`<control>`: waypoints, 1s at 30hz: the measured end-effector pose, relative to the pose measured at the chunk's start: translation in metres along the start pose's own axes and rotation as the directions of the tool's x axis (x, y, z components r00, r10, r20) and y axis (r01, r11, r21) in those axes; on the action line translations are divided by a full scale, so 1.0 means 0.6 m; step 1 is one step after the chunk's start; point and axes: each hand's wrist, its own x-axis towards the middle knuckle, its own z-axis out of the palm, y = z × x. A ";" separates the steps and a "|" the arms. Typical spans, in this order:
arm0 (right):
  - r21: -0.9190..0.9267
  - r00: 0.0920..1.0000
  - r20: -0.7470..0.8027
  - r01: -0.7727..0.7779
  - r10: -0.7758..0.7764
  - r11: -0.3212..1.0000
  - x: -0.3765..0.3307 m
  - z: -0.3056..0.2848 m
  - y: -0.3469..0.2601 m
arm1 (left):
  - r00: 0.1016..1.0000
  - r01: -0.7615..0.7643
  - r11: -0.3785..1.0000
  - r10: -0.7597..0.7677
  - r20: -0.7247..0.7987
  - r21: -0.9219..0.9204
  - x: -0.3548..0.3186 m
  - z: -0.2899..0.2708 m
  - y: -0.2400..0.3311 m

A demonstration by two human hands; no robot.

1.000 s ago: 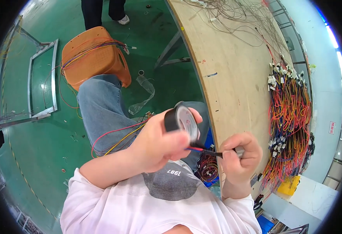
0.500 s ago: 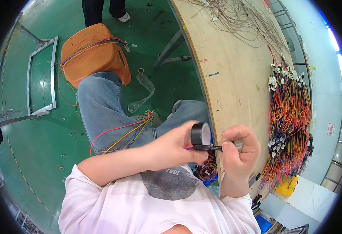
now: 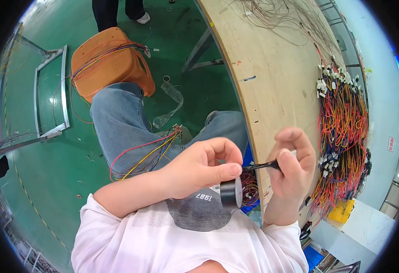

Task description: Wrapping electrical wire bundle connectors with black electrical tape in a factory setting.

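One left hand (image 3: 210, 164) pinching a black-taped bundle (image 3: 259, 166), right hand (image 3: 293, 167) gripping its other end near the table (image 3: 272, 86), tape roll (image 3: 229, 194) just below the left thumb, coloured wires (image 3: 176, 132) across the jeans (image 3: 120, 111).

The bench (image 3: 276, 91) is leaving room across its middle, wire bundles (image 3: 343, 123) are blocking its right, a black strand (image 3: 262, 166) is spanning the gap between left hand (image 3: 204, 166) and right hand (image 3: 293, 170)
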 end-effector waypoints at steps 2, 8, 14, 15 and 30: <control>0.172 0.994 0.083 0.054 -0.069 0.984 0.004 0.002 0.023 | 0.996 0.084 0.996 -0.083 0.036 -0.033 0.002 -0.011 -0.005; -0.130 0.887 0.386 0.324 -0.253 0.937 0.003 -0.006 0.065 | 0.998 -0.056 0.998 0.056 -0.002 -0.020 0.003 -0.006 -0.005; -0.234 0.871 0.321 0.453 -0.372 0.860 0.003 -0.005 0.058 | 0.978 -0.169 0.812 0.209 -0.008 0.559 -0.006 0.010 0.006; -0.304 0.824 0.322 0.557 -0.467 0.773 0.006 -0.005 0.065 | 0.978 -0.151 0.766 0.207 -0.017 0.625 0.002 0.011 0.002; -0.291 0.841 0.177 0.541 -0.512 0.789 -0.008 -0.015 0.058 | 0.848 -0.412 0.906 0.420 0.323 -0.098 0.009 -0.024 -0.004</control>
